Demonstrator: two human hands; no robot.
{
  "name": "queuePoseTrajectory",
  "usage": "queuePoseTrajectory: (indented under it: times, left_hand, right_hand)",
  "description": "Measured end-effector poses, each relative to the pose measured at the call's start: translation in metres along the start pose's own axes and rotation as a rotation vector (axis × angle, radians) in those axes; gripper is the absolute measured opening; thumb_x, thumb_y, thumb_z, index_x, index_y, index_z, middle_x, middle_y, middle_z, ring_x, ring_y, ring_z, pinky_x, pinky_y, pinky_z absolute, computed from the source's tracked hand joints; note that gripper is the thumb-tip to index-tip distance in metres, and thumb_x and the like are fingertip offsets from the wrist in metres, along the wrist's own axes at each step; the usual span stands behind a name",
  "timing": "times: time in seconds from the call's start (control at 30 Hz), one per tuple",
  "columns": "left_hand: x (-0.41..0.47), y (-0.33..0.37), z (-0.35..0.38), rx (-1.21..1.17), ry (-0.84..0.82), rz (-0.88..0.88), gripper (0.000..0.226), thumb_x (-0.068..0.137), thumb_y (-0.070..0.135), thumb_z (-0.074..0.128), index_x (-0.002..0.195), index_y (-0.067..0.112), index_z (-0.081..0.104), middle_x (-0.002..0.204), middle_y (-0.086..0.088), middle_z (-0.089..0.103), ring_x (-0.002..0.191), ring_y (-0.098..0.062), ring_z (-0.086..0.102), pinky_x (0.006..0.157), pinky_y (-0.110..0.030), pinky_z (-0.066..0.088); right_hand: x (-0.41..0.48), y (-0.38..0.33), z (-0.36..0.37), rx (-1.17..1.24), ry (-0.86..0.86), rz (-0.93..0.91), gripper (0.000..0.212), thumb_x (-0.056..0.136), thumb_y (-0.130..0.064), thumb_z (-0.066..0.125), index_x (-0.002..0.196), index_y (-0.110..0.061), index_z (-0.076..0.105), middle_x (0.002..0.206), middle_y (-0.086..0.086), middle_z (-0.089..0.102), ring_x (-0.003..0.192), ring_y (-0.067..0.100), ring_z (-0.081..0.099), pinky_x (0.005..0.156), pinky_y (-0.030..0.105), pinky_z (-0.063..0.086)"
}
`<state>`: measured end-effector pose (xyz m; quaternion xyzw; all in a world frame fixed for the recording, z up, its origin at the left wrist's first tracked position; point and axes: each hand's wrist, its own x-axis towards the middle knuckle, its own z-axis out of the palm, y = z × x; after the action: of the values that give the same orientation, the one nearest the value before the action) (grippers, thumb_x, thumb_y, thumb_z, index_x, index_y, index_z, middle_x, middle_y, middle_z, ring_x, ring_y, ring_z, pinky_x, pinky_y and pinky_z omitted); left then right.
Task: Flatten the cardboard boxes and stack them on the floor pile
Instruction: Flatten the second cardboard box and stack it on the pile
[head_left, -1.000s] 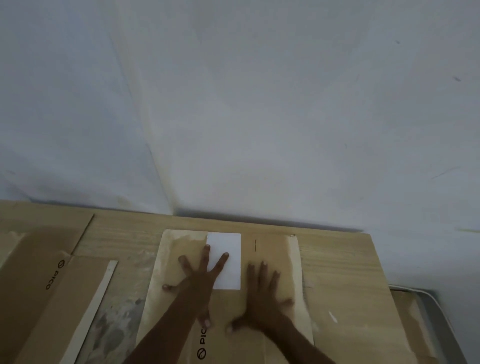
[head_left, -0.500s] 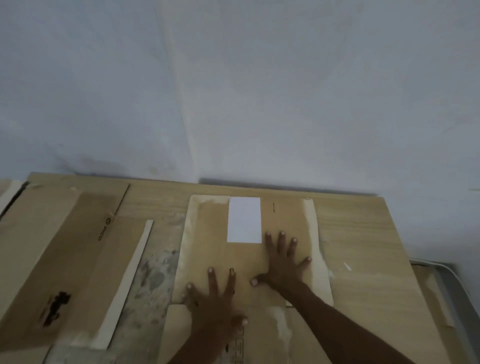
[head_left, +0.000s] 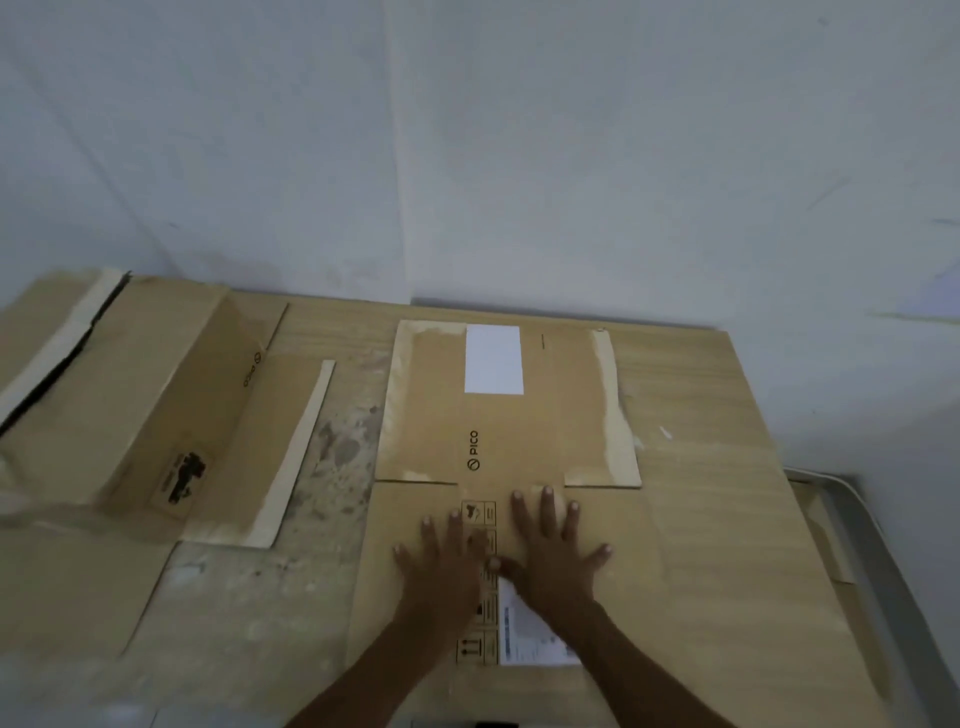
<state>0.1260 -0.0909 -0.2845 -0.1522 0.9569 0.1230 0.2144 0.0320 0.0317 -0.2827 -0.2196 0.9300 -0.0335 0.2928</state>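
A flattened brown cardboard box (head_left: 498, 441) with a PICO logo and a white label lies flat on a wide cardboard sheet (head_left: 717, 467) on the floor. My left hand (head_left: 441, 561) presses on its near panel with fingers spread and straight. My right hand (head_left: 553, 551) presses beside it, also spread flat, the thumbs almost touching. A second PICO box (head_left: 171, 415) at the left stands partly raised, not fully flat, with one flap (head_left: 291, 457) lying out to its right.
A pale wall (head_left: 519, 156) rises right behind the cardboard. Bare stained floor (head_left: 332, 457) shows between the two boxes. A grey ledge with a white cable (head_left: 878, 519) runs along the right edge. More cardboard (head_left: 78, 587) lies at the near left.
Both hands have slid back toward me along the box, from near the white label to the near panel. They now lie side by side. The view has tilted down.
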Motion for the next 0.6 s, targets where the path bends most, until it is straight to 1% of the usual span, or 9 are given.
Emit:
queuePoseTrajectory:
  times: [0.03,0.07,0.1,0.17,0.23,0.37,0.47,0.53,0.6]
  left_hand:
    - [-0.017,0.005,0.018,-0.006,-0.06,0.003,0.109,0.082,0.062,0.06,0.153,0.022,-0.012,0.157,-0.015,-0.024,0.144,-0.048,-0.014,0.102,-0.081,0.011]
    - [-0.033,0.007,0.028,-0.013,-0.143,0.005,0.121,0.075,0.07,0.06,0.15,0.025,-0.023,0.151,-0.01,-0.037,0.141,-0.044,-0.026,0.102,-0.079,0.002]
    - [-0.043,0.008,0.033,0.009,-0.168,0.035,0.13,0.069,0.073,0.064,0.148,0.025,-0.027,0.149,-0.009,-0.041,0.139,-0.044,-0.031,0.102,-0.078,-0.003]
    - [-0.051,0.002,0.031,0.046,-0.17,0.098,0.138,0.064,0.071,0.071,0.149,0.023,-0.027,0.153,-0.01,-0.038,0.139,-0.047,-0.03,0.103,-0.078,-0.004]
    - [-0.049,-0.001,0.019,0.019,-0.205,0.114,0.137,0.066,0.064,0.076,0.15,0.022,-0.023,0.156,-0.009,-0.034,0.141,-0.046,-0.027,0.106,-0.077,0.001]
    - [-0.045,-0.004,0.01,0.057,-0.219,0.151,0.132,0.068,0.062,0.075,0.153,0.022,-0.017,0.159,-0.011,-0.027,0.143,-0.048,-0.019,0.107,-0.076,0.01]
    - [-0.046,-0.006,0.008,0.08,-0.213,0.171,0.128,0.069,0.062,0.075,0.154,0.02,-0.012,0.161,-0.012,-0.021,0.145,-0.049,-0.013,0.107,-0.075,0.015]
    - [-0.047,-0.006,0.006,0.104,-0.21,0.178,0.128,0.07,0.06,0.075,0.154,0.02,-0.012,0.161,-0.012,-0.022,0.144,-0.049,-0.014,0.107,-0.075,0.015]
    - [-0.05,-0.01,0.01,0.152,-0.22,0.207,0.128,0.07,0.056,0.077,0.153,0.02,-0.014,0.16,-0.012,-0.025,0.144,-0.049,-0.016,0.107,-0.075,0.015]
  right_hand:
    - [0.001,0.002,-0.002,0.01,-0.006,-0.018,0.096,0.081,-0.078,0.042,0.146,-0.046,-0.022,0.157,-0.002,-0.032,0.144,0.036,-0.027,0.1,0.081,-0.001]
    - [0.002,0.004,-0.005,0.029,-0.02,-0.035,0.097,0.081,-0.077,0.046,0.148,-0.046,-0.018,0.157,-0.002,-0.031,0.144,0.036,-0.026,0.1,0.081,-0.001]
    - [0.002,0.008,-0.01,0.054,-0.036,-0.054,0.096,0.081,-0.074,0.05,0.149,-0.046,-0.012,0.159,-0.003,-0.028,0.145,0.036,-0.025,0.1,0.081,-0.001]
    - [-0.005,0.016,-0.019,0.082,-0.046,-0.093,0.089,0.084,-0.067,0.054,0.153,-0.041,0.004,0.163,-0.002,-0.017,0.147,0.034,-0.018,0.104,0.078,0.002]
    - [-0.024,0.024,-0.013,0.068,-0.05,-0.142,0.088,0.085,-0.064,0.056,0.153,-0.036,0.009,0.163,-0.001,-0.012,0.149,0.031,-0.013,0.109,0.076,0.006]
    - [-0.078,0.045,0.042,-0.116,-0.054,-0.156,0.114,0.072,-0.077,0.058,0.148,-0.042,-0.021,0.15,-0.002,-0.04,0.141,0.029,-0.032,0.106,0.075,-0.001]
    - [-0.084,0.046,0.053,-0.134,-0.01,-0.152,0.113,0.073,-0.076,0.057,0.146,-0.045,-0.024,0.151,-0.002,-0.038,0.144,0.032,-0.028,0.107,0.074,-0.003]
    - [-0.084,0.042,0.049,-0.117,-0.015,-0.156,0.114,0.073,-0.075,0.059,0.147,-0.044,-0.022,0.152,-0.002,-0.037,0.144,0.032,-0.027,0.107,0.074,-0.002]
    - [-0.089,0.039,0.049,-0.1,-0.03,-0.147,0.115,0.071,-0.079,0.057,0.147,-0.043,-0.022,0.153,-0.002,-0.037,0.144,0.032,-0.027,0.107,0.075,-0.001]
